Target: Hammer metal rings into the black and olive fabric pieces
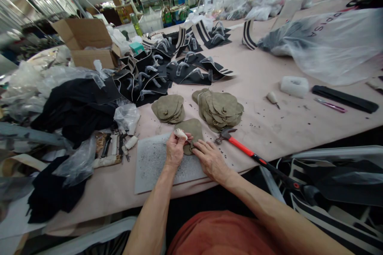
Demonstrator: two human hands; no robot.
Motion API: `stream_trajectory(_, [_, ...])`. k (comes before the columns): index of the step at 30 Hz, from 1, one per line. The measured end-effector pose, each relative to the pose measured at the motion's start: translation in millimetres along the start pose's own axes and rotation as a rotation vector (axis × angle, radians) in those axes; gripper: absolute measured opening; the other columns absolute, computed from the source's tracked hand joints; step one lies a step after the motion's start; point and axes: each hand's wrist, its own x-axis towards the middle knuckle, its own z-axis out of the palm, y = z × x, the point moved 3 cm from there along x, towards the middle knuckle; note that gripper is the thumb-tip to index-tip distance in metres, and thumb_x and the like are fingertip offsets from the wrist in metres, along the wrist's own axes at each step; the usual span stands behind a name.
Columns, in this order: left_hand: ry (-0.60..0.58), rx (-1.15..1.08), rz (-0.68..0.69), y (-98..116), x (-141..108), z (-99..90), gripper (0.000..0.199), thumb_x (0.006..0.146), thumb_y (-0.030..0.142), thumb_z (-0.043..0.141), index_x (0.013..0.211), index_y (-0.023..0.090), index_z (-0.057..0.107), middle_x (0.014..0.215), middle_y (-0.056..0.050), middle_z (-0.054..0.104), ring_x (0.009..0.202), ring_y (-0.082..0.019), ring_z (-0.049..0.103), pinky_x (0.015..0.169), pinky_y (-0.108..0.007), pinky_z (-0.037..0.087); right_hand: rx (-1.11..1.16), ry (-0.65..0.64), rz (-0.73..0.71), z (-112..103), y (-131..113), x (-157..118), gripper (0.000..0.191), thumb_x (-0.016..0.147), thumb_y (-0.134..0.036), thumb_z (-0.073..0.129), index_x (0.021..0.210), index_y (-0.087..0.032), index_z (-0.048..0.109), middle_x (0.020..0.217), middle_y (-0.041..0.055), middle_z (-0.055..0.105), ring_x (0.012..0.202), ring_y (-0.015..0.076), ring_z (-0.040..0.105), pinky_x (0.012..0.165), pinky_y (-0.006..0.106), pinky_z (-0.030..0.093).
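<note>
My left hand (176,148) is closed around a white-wrapped handle (180,134), probably an awl; its tip is hidden. Under both hands lies an olive fabric flap (193,127) with a small metal ring near its lower end. My right hand (213,162) pinches the flap's lower edge beside that ring. The flap rests partly on a grey speckled board (149,163). Behind it are a smaller stack of olive flaps (169,107) and a larger stack (223,107), several with metal rings. A claw hammer (242,145) with a red and black handle lies to the right.
Black pieces with plastic-wrapped straps (185,71) spread behind the stacks. A cardboard box (89,44) and dark cloth (74,103) are at left. At right lie another white-handled tool (272,97), a white roll (295,86), purple-handled snips (330,105) and a plastic bag (338,44).
</note>
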Motion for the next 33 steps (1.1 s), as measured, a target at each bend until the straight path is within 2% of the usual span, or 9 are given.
stream_trajectory(18, [-0.004, 0.078, 0.028, -2, 1, 0.6, 0.047, 0.079, 0.058, 0.075, 0.095, 0.017, 0.06, 0.088, -0.008, 0.074, 0.079, -0.022, 0.074, 0.076, -0.035, 0.061, 0.038, 0.034, 0.039, 2, 2, -1, 0.04, 0.088, -0.005, 0.048, 0.119, -0.017, 0.069, 0.133, 0.0137, 0.064, 0.129, 0.0278, 0.052, 0.106, 0.047, 0.044])
stream_trajectory(24, [-0.012, 0.285, 0.161, 4, -2, 4.4, 0.029, 0.087, 0.047, 0.067, 0.091, 0.019, 0.062, 0.084, -0.007, 0.073, 0.079, -0.022, 0.073, 0.077, -0.033, 0.058, 0.089, 0.065, 0.024, -2, -1, -1, 0.04, 0.09, -0.007, 0.045, 0.123, -0.016, 0.065, 0.131, 0.0135, 0.064, 0.127, 0.027, 0.053, 0.104, 0.044, 0.046])
stream_trajectory(26, [-0.026, 0.384, 0.221, 8, -6, 7.5, 0.021, 0.088, 0.04, 0.066, 0.09, 0.02, 0.062, 0.084, -0.007, 0.074, 0.081, -0.023, 0.072, 0.077, -0.033, 0.056, 0.097, 0.096, 0.098, -14, 8, -4, 0.039, 0.092, -0.01, 0.044, 0.126, -0.016, 0.062, 0.129, 0.0141, 0.064, 0.123, 0.0259, 0.056, 0.102, 0.042, 0.048])
stream_trajectory(29, [-0.071, 0.453, 0.286, 14, -10, 11.2, 0.013, 0.086, 0.034, 0.067, 0.09, 0.022, 0.063, 0.087, -0.006, 0.075, 0.081, -0.022, 0.07, 0.077, -0.032, 0.054, -0.058, 0.09, 0.326, -41, 40, -22, 0.035, 0.092, -0.019, 0.05, 0.125, -0.015, 0.06, 0.129, 0.0176, 0.062, 0.115, 0.0301, 0.058, 0.097, 0.045, 0.049])
stream_trajectory(31, [-0.117, 0.456, 0.307, 16, -11, 11.8, 0.011, 0.086, 0.031, 0.066, 0.093, 0.022, 0.064, 0.088, -0.006, 0.075, 0.081, -0.021, 0.069, 0.078, -0.032, 0.053, -0.235, -0.027, 0.472, -59, 67, -42, 0.029, 0.09, -0.022, 0.054, 0.116, -0.013, 0.062, 0.119, 0.0205, 0.064, 0.106, 0.0335, 0.06, 0.088, 0.046, 0.05])
stream_trajectory(33, [-0.172, 0.454, 0.31, 17, -10, 10.9, 0.011, 0.087, 0.03, 0.064, 0.094, 0.022, 0.065, 0.09, -0.006, 0.075, 0.081, -0.021, 0.069, 0.078, -0.032, 0.052, -0.353, -0.189, 0.555, -71, 90, -65, 0.017, 0.089, -0.024, 0.055, 0.1, -0.014, 0.063, 0.1, 0.0197, 0.065, 0.091, 0.0327, 0.062, 0.077, 0.043, 0.05])
